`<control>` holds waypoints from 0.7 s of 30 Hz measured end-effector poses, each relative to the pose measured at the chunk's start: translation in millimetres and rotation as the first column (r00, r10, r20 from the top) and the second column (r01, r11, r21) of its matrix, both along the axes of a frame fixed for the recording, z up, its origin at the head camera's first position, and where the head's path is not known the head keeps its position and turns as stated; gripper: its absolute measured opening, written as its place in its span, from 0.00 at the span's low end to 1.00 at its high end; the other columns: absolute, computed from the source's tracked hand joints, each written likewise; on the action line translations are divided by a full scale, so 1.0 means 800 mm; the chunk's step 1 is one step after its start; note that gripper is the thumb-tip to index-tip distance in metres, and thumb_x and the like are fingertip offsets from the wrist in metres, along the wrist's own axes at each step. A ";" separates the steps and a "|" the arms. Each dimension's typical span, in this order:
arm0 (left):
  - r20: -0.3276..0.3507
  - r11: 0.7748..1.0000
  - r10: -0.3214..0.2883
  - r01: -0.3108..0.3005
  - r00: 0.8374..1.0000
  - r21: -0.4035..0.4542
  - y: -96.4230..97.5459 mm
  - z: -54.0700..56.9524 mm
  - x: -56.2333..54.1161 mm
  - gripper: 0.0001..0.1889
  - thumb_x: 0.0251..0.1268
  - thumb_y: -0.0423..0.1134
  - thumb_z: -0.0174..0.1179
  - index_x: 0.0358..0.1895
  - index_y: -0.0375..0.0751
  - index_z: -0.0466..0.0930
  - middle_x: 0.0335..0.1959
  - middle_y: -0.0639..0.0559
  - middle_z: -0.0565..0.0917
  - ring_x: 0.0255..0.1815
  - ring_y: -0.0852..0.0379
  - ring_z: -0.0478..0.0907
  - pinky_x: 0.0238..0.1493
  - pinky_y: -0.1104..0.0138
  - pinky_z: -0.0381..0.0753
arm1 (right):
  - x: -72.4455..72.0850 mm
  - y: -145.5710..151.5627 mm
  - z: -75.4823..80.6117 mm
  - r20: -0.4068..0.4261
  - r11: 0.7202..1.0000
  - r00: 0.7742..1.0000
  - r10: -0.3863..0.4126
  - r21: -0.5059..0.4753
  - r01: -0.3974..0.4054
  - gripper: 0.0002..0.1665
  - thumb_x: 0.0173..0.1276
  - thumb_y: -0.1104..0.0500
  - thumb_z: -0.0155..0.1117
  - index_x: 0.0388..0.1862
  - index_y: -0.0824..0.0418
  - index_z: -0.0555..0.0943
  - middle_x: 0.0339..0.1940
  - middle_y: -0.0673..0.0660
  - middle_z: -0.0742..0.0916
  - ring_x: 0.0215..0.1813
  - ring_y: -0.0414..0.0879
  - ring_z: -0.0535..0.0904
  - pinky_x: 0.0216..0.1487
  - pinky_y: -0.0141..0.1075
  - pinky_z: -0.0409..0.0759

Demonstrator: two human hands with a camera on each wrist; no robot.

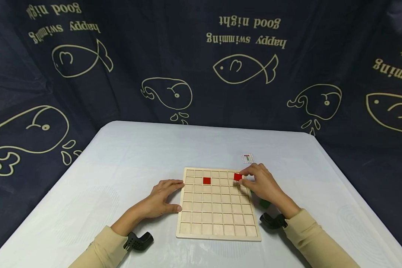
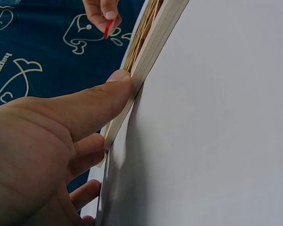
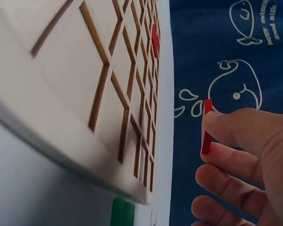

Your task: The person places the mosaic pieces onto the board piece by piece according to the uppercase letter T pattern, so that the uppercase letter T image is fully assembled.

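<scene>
A square wooden grid board [image 1: 217, 216] lies flat on the table, with one red square tile [image 1: 206, 181] in a cell of its second row from the far edge. My right hand [image 1: 262, 183] pinches another red square tile [image 3: 206, 136] between thumb and index finger, above the board's far right corner. In the right wrist view this tile is held clear of the board. My left hand [image 1: 160, 199] rests at the board's left edge. Its thumb [image 2: 108, 96] and extended fingers touch the rim there, without wrapping round it.
Green pieces [image 1: 264, 203] lie just right of the board, partly hidden by my right hand and wrist. A small card with a printed grid pattern [image 1: 247, 158] lies beyond the board's far right corner. A dark printed cloth [image 1: 201, 67] hangs behind the white table [image 1: 147, 149].
</scene>
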State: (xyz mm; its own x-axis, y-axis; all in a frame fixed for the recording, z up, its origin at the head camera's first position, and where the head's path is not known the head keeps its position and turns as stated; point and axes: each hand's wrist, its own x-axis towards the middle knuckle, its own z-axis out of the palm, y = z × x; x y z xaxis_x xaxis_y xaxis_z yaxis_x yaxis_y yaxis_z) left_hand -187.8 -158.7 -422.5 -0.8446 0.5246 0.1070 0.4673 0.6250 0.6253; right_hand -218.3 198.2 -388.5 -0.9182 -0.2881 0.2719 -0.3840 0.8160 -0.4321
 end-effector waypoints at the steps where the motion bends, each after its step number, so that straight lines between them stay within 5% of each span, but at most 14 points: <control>1: 0.000 1.000 0.001 -0.001 1.000 0.001 0.000 0.000 0.000 0.38 0.51 0.46 0.69 0.67 0.40 0.66 0.70 0.47 0.65 0.71 0.44 0.56 0.66 0.42 0.51 | 0.000 -0.001 0.000 0.000 1.000 1.000 0.003 0.001 -0.003 0.13 0.59 0.54 0.67 0.42 0.57 0.85 0.38 0.53 0.83 0.44 0.48 0.72 0.41 0.40 0.69; 21: -0.012 1.000 -0.008 0.007 1.000 -0.007 0.001 0.002 0.002 0.37 0.53 0.48 0.68 0.67 0.39 0.66 0.69 0.45 0.66 0.70 0.41 0.56 0.65 0.41 0.52 | -0.007 -0.030 0.003 0.038 0.997 0.996 0.076 -0.011 -0.076 0.14 0.61 0.55 0.66 0.45 0.58 0.83 0.39 0.53 0.82 0.43 0.49 0.72 0.43 0.40 0.68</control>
